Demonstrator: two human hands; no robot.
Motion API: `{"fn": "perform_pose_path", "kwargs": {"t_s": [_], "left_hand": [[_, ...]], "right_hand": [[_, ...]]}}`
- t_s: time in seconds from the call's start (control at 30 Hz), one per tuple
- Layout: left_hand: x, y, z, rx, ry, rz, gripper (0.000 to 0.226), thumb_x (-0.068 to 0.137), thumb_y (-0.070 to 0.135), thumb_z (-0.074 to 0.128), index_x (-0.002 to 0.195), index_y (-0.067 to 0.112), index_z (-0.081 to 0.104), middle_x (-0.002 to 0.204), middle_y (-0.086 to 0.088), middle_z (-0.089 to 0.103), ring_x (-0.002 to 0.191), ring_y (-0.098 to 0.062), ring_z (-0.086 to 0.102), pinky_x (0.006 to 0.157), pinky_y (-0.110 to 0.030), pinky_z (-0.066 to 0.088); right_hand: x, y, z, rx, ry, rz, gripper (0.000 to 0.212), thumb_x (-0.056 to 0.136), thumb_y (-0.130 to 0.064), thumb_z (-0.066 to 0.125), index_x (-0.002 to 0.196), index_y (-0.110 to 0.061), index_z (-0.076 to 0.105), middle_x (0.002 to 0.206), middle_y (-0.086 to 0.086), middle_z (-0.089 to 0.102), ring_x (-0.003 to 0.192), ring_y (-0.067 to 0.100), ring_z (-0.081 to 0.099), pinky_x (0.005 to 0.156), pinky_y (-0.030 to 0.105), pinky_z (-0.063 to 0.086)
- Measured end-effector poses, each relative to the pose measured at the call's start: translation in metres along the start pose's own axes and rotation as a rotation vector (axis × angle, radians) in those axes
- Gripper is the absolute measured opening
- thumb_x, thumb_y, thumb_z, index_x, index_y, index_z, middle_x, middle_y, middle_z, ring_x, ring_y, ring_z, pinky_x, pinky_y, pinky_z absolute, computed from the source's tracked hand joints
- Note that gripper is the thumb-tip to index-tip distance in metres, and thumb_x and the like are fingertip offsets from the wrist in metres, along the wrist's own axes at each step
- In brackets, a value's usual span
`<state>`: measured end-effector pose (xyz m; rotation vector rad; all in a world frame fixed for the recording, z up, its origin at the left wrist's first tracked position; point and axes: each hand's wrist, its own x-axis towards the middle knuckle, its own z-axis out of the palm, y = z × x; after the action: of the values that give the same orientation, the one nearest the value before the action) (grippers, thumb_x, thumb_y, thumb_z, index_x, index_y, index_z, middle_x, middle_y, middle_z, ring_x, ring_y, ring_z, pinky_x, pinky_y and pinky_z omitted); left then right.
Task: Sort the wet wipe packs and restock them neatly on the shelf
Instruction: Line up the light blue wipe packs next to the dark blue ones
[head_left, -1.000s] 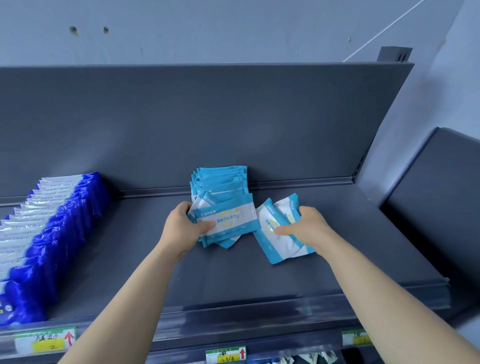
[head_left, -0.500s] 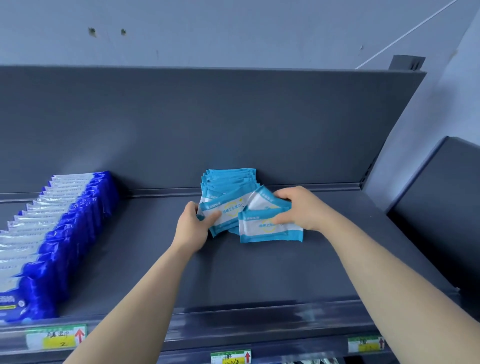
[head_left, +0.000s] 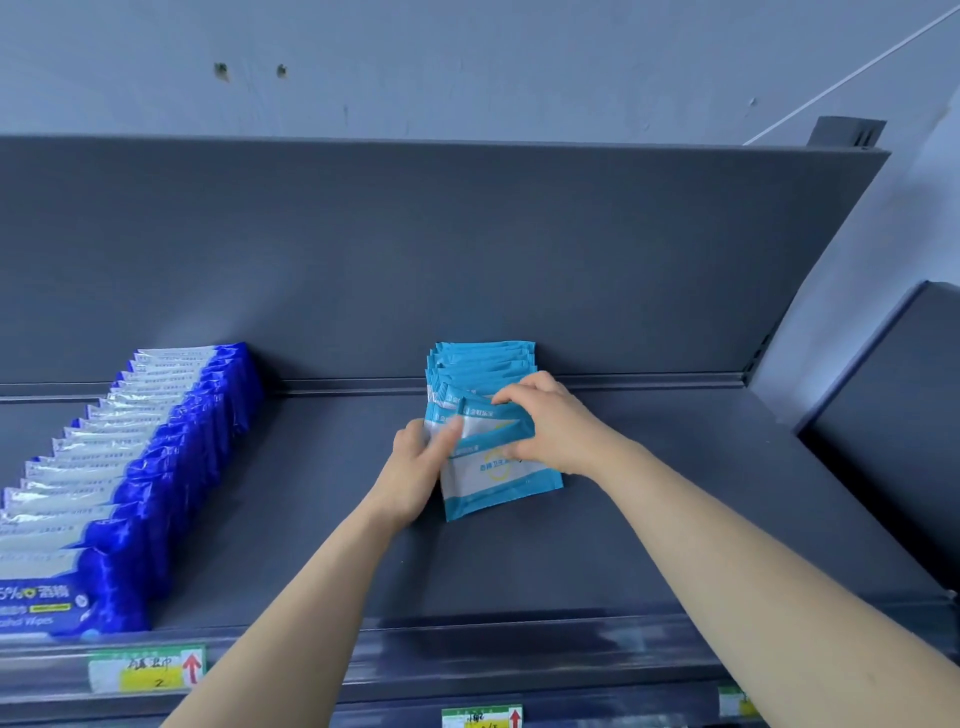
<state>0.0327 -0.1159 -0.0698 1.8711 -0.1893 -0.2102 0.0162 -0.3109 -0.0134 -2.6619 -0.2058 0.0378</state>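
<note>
Teal-and-white flat plastic wet wipe packs (head_left: 483, 364) stand in a short row at the frame's centre, on the dark grey metal shelf (head_left: 571, 561) against its back panel (head_left: 415, 260). The frontmost teal pack (head_left: 498, 480) lies askew. The left hand (head_left: 415, 473) grips the row's left edge, thumb across the front, and the right hand (head_left: 556, 431) pinches the loose pack's top. Best, I judge, to square its edges with the row, then press it upright. The dark-blue glossy packs (head_left: 171, 467) at left show the spacing to match.
</note>
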Motion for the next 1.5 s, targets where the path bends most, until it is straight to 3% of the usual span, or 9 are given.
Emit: {"fn": "perform_pose_path", "kwargs": {"t_s": [0.17,0.3,0.43,0.57,0.7,0.83,1.0,1.23,1.5], "left_hand": [[0.003,-0.009,0.001,0.354,0.092,0.062,0.066,0.063,0.055,0.080,0.106,0.020,0.044,0.111,0.004,0.048,0.106,-0.016,0.049,0.092,-0.038,0.046],[-0.002,-0.012,0.004,0.404,0.120,0.143,0.060,0.074,0.051,0.074,0.114,0.021,0.040,0.118,0.004,0.047,0.108,-0.014,0.046,0.098,-0.036,0.040],[-0.002,-0.007,0.017,0.403,0.078,0.170,0.074,0.080,0.059,0.061,0.132,0.020,0.026,0.132,0.012,0.049,0.123,-0.015,0.046,0.110,-0.041,0.029],[-0.004,-0.003,0.011,0.449,0.018,0.195,0.118,0.057,0.072,0.067,0.146,0.031,0.003,0.141,0.023,0.036,0.130,-0.007,0.037,0.114,-0.037,0.024],[-0.005,-0.007,-0.006,0.410,-0.009,0.177,0.135,0.051,0.053,0.085,0.145,0.045,-0.010,0.141,0.026,0.036,0.128,-0.010,0.045,0.109,-0.040,0.036],[-0.004,-0.002,-0.017,0.459,-0.018,0.140,0.123,0.051,0.044,0.089,0.145,0.043,0.009,0.116,0.033,0.050,0.108,-0.004,0.056,0.091,-0.027,0.046],[-0.003,0.008,-0.003,0.485,0.188,0.203,0.112,0.057,0.043,0.087,0.142,0.040,0.014,0.126,0.024,0.044,0.101,-0.007,0.055,0.082,-0.029,0.046],[-0.007,-0.005,0.014,0.253,-0.048,0.193,0.102,0.086,0.008,0.063,0.147,0.026,-0.016,0.137,0.017,0.043,0.116,0.005,0.048,0.094,-0.006,0.037],[-0.004,-0.013,0.007,0.763,-0.028,0.111,0.075,0.092,0.057,0.043,0.149,0.021,0.010,0.145,0.010,0.031,0.143,-0.019,0.021,0.119,-0.047,0.003]], "right_hand": [[-0.008,0.007,0.012,-0.064,0.066,0.101,0.095,0.067,-0.056,0.074,0.145,-0.035,0.023,0.152,0.004,0.016,0.143,0.026,0.013,0.115,0.042,0.019],[-0.013,0.022,0.017,0.262,0.004,0.251,0.084,0.066,-0.043,0.079,0.132,-0.027,0.030,0.128,-0.004,0.050,0.119,0.016,0.049,0.097,0.037,0.047],[-0.015,0.014,0.021,0.283,-0.102,0.181,0.101,0.079,-0.033,0.070,0.152,-0.029,-0.001,0.140,-0.018,0.032,0.115,0.012,0.049,0.071,0.023,0.046],[-0.015,0.017,0.018,0.362,-0.011,0.153,0.110,0.078,-0.034,0.073,0.152,-0.027,-0.007,0.157,-0.011,0.009,0.145,0.016,0.020,0.109,0.030,0.032],[-0.018,0.029,0.011,0.328,-0.039,0.265,0.108,0.076,-0.035,0.078,0.153,-0.018,0.004,0.154,-0.003,0.027,0.139,0.015,0.032,0.104,0.029,0.035],[-0.015,0.031,0.015,0.343,-0.045,0.215,0.058,0.071,-0.030,0.081,0.120,-0.026,0.050,0.118,-0.015,0.056,0.110,0.007,0.055,0.084,0.025,0.044],[-0.005,0.023,0.015,0.271,0.186,0.150,0.080,0.072,-0.031,0.078,0.137,-0.029,0.033,0.123,-0.013,0.039,0.109,0.006,0.045,0.088,0.026,0.039],[-0.012,0.022,0.024,0.425,0.117,0.075,0.079,0.074,-0.022,0.077,0.134,-0.036,0.026,0.120,-0.021,0.053,0.111,0.005,0.053,0.076,0.018,0.042],[-0.019,0.030,0.028,0.391,0.030,0.169,0.089,0.066,-0.045,0.079,0.135,-0.028,0.025,0.126,-0.018,0.050,0.115,0.006,0.052,0.094,0.034,0.049]]}}
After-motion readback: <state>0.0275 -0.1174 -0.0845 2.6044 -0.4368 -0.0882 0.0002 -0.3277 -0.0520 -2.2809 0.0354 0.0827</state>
